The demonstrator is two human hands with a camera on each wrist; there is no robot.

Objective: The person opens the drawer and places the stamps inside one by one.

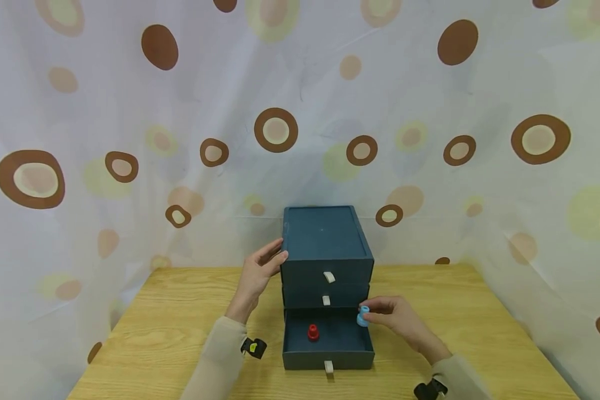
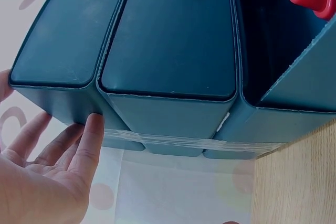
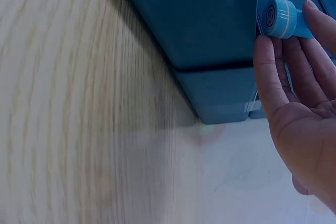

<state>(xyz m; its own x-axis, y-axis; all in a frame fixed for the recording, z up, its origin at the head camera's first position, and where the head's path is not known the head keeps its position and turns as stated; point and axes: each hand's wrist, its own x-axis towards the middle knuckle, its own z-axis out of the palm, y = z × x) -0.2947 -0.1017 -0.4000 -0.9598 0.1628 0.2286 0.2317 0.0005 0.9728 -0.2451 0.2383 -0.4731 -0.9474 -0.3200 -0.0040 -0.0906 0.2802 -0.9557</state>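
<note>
A small light blue stamp [image 1: 362, 318] with a knobbed handle is pinched between the thumb and fingers of my right hand [image 1: 400, 319], over the right side of the pulled-out bottom drawer [image 1: 305, 360]. In the right wrist view, a dark round pattern shows on the base of the stamp [image 3: 281, 18]. A red piece of similar shape [image 1: 313, 333] stands inside the drawer, left of the middle. My left hand [image 1: 256, 275] rests its extended fingers against the upper left side of the dark blue drawer cabinet [image 1: 325, 233].
The upper drawer [image 1: 305, 272] and middle drawer [image 1: 302, 296] are pushed in, each with a white pull tab. Clear tape [image 2: 178, 142] runs along the cabinet's side. Behind the wooden table [image 1: 190, 322] hangs a spotted curtain [image 1: 310, 72].
</note>
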